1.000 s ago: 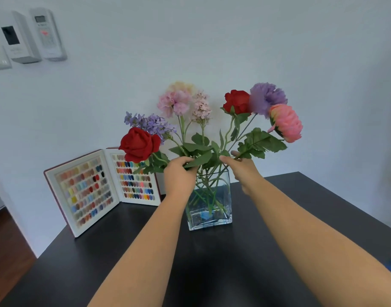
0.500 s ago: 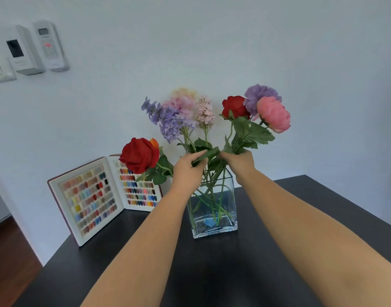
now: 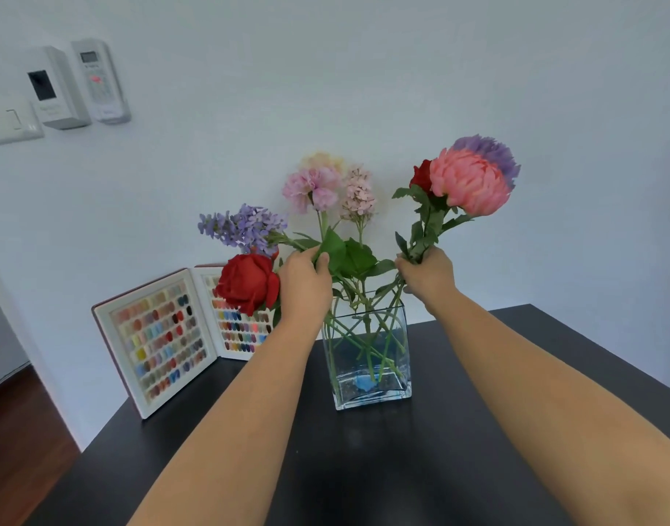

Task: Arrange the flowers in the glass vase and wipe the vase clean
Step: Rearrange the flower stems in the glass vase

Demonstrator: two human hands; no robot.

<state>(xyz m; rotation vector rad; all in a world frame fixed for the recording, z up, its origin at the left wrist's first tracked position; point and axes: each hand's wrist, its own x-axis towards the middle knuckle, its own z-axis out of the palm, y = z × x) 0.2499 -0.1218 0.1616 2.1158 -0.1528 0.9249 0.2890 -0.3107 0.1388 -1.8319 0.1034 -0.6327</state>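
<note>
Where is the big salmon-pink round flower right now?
In the head view, the big salmon-pink round flower is at upper right, above the right hand gripping its stem, right of the clear square glass vase.

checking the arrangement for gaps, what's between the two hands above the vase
In the head view, broad green leaves fill the space between the left hand and the right hand, with green stems dropping from them into the glass vase.
</note>
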